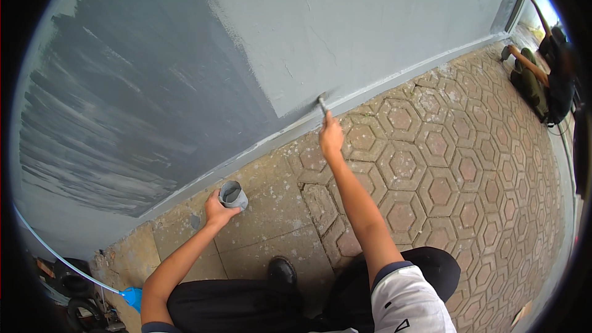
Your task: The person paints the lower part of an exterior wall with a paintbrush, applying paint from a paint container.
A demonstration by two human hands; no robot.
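Observation:
With fingers wrapped round its handle, my right hand (332, 135) holds a paintbrush (322, 103) against the foot of the wall (370, 24). The bristles touch the wall just above the low ledge and leave a dark wet streak. My left hand (219, 209) grips a small grey paint cup (237, 202) by its side, above the paving. Grey paint shows inside the cup. Dark grey paint (148, 74) covers the wall's left part, streaky at its far left; the rest is lighter grey with fine cracks.
Hexagonal paving (441, 191) spreads to the right, with paint-spattered flat slabs (265, 222) near my boot (282, 270). Another person (558, 80) crouches by the wall at far right. A pale blue hose (68, 262), a blue object (132, 298) and tyres (83, 314) are at lower left.

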